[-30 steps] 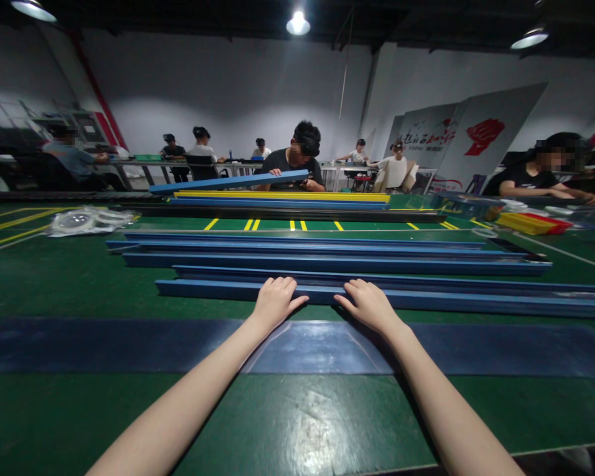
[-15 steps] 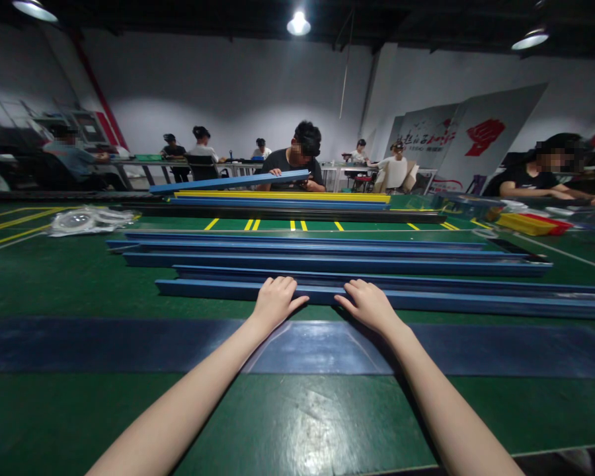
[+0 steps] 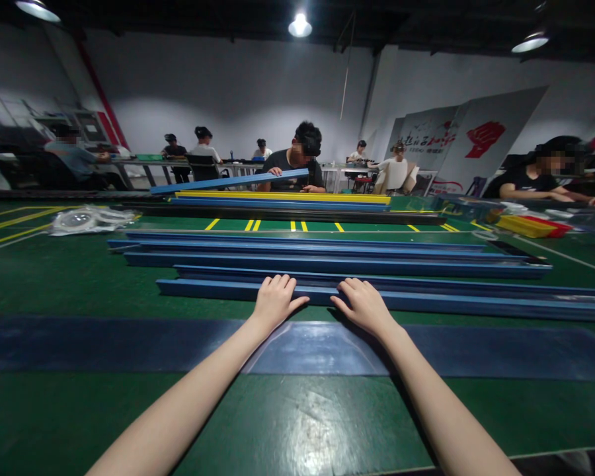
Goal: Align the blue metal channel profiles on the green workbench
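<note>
Several long blue rails lie side by side across the green table (image 3: 69,277). The nearest blue rail (image 3: 208,288) runs left to right in front of me. My left hand (image 3: 274,301) rests on its middle with fingers curled over the top edge. My right hand (image 3: 364,304) grips the same rail a little to the right, thumb on the near side. A wide dark blue strip (image 3: 104,344) lies flat on the table between the rail and me, under my forearms.
A clear plastic bag (image 3: 86,220) lies at the far left. More blue and yellow rails (image 3: 282,197) are stacked across the table, where a person in black (image 3: 297,162) holds one rail. Red and yellow trays (image 3: 533,223) sit at the right. Other people sit behind.
</note>
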Demonstrator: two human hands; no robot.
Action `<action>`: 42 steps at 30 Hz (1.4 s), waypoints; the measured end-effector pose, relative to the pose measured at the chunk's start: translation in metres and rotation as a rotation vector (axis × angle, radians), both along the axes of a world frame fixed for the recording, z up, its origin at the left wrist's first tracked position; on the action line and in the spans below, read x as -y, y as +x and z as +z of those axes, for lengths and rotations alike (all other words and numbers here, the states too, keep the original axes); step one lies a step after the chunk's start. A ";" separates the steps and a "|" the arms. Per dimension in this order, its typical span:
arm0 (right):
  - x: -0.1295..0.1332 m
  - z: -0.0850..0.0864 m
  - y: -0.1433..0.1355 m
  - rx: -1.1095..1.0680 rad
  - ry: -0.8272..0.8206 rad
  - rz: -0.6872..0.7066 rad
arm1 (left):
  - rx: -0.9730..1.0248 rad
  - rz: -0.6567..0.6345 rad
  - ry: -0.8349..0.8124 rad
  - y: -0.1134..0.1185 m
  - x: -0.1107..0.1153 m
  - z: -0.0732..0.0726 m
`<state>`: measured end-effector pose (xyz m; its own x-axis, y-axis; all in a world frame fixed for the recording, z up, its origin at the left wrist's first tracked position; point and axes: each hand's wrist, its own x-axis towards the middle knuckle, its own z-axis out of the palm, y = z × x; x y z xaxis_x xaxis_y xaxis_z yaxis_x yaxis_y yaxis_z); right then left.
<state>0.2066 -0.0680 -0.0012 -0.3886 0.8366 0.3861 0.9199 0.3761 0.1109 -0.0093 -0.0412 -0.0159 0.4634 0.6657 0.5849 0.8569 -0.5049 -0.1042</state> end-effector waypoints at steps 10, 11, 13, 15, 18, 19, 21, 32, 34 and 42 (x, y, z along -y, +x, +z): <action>-0.004 0.002 -0.007 -0.061 0.030 -0.015 | -0.056 0.048 0.030 0.001 0.001 0.001; -0.004 0.003 -0.007 -0.053 0.032 -0.017 | -0.055 0.047 0.031 0.000 0.001 0.001; -0.004 0.004 -0.007 -0.031 0.034 -0.020 | -0.051 0.045 0.033 0.000 0.000 0.001; -0.004 0.005 -0.007 -0.009 0.031 -0.026 | -0.048 0.034 0.030 -0.001 -0.001 0.000; -0.003 0.008 -0.007 0.007 0.024 -0.031 | -0.051 -0.005 0.011 -0.001 -0.002 0.000; -0.003 0.009 -0.008 0.008 0.023 -0.032 | -0.051 -0.016 0.004 -0.002 -0.002 0.000; -0.002 0.010 -0.008 0.009 0.021 -0.033 | -0.044 -0.030 -0.004 -0.002 -0.003 -0.001; 0.005 0.015 0.020 0.016 -0.011 -0.097 | -0.032 -0.065 0.013 -0.002 -0.003 -0.002; 0.007 0.017 0.030 0.008 -0.032 -0.116 | -0.037 -0.056 0.017 -0.002 -0.002 -0.002; 0.008 0.021 0.046 -0.068 -0.103 -0.189 | -0.030 -0.053 0.000 -0.002 -0.004 -0.005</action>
<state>0.2523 -0.0764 0.0200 -0.1967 0.9284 0.3153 0.9792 0.2021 0.0158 -0.0108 -0.0372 -0.0209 0.5156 0.6396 0.5702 0.8253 -0.5495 -0.1299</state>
